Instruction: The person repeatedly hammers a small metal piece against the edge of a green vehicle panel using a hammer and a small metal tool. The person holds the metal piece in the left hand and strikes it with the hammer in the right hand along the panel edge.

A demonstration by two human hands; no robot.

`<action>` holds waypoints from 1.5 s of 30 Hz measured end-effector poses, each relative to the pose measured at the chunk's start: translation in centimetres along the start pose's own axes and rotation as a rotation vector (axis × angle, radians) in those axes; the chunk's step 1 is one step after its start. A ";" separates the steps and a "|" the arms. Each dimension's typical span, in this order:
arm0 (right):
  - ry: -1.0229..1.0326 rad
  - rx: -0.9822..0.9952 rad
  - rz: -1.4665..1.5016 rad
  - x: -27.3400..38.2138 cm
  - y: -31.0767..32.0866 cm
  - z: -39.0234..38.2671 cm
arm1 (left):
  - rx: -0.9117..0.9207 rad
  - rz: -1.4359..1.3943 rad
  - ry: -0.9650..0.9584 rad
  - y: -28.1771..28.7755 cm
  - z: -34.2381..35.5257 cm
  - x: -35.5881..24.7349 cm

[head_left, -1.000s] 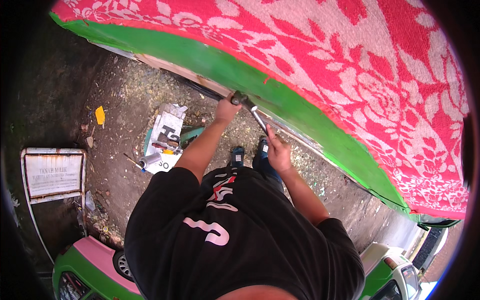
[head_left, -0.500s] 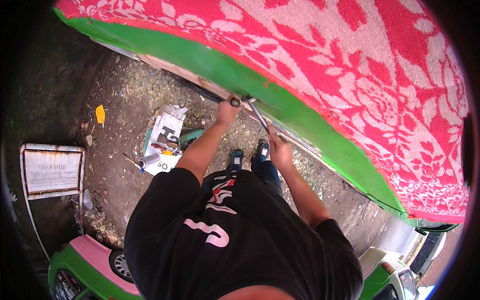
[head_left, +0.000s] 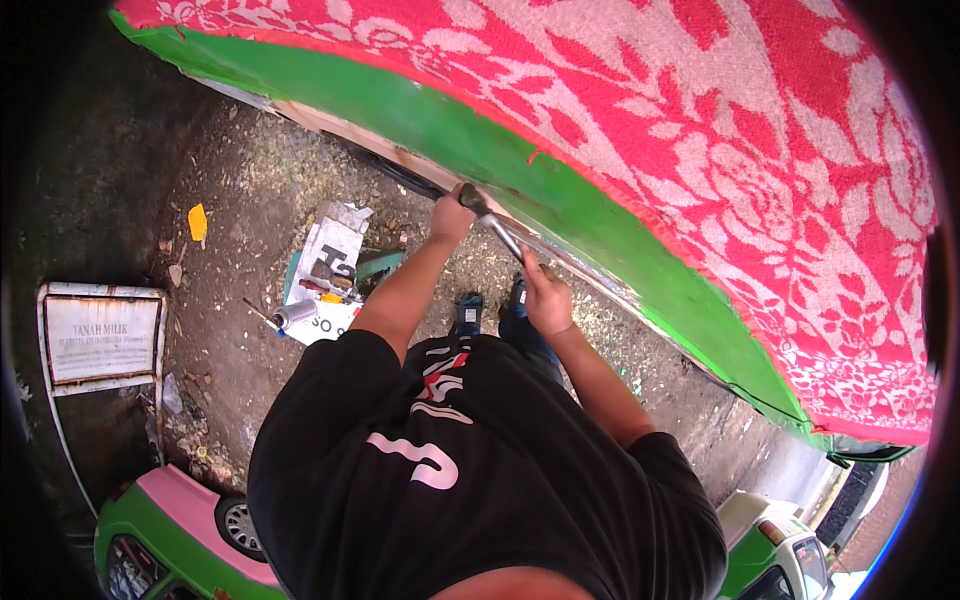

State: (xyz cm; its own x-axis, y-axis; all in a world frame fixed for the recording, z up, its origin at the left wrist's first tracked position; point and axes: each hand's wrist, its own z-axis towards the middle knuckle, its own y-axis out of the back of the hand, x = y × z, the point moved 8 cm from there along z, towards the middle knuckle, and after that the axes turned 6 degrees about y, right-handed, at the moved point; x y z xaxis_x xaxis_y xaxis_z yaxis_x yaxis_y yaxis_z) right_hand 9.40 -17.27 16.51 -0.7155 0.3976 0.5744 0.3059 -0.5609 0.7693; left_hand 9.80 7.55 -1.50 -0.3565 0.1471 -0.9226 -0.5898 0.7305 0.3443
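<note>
Left hand (head_left: 453,218) fingers curled round dark tool (head_left: 472,198) | right hand (head_left: 547,302) fingers wrapped on hammer (head_left: 507,238) | both tools at green panel (head_left: 400,110), lower edge | step: likely tapping; next calls for steady left grip

To my left I saw a yellow scrap (head_left: 197,223) on the ground (head_left: 225,320); farther left, a rust-edged white sign (head_left: 102,335). Pink-and-green car (head_left: 185,500) stood lower left, green-and-white car (head_left: 752,538) lower right. Red floral cloth (head_left: 700,150) spread above.
</note>
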 end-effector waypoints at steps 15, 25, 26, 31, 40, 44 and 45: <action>-0.130 0.124 -0.026 -0.5 -0.1 -0.4 | 0.031 0.277 0.060 -0.3 -0.7 -3.1; -0.240 0.065 0.203 -1.4 0.2 -1.7 | -0.050 0.147 -0.005 0.9 -1.6 -4.5; -0.295 0.166 0.112 -3.0 -1.3 -1.8 | 0.004 0.049 0.024 0.6 -1.7 -4.2; -0.360 0.230 0.136 -2.7 -0.5 -2.5 | 0.007 0.227 -0.082 0.0 -0.9 -2.8; -0.402 0.255 -0.121 -4.1 -2.6 -2.0 | 0.023 0.030 0.037 -0.6 0.2 -0.2; -0.378 0.113 0.104 -3.7 -0.2 -2.2 | -0.010 0.252 -0.002 0.2 -1.6 -4.5; -0.355 0.085 0.143 -2.8 0.5 -1.8 | -0.022 0.223 -0.011 0.4 -1.7 -4.4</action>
State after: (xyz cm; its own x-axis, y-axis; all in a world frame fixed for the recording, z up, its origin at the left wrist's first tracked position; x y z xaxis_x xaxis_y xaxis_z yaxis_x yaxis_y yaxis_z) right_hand 10.45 -20.02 14.79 -0.4046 0.5550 0.7268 0.4483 -0.5724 0.6866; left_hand 9.88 6.03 2.96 -0.4722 0.3110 -0.8248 -0.5130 0.6640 0.5441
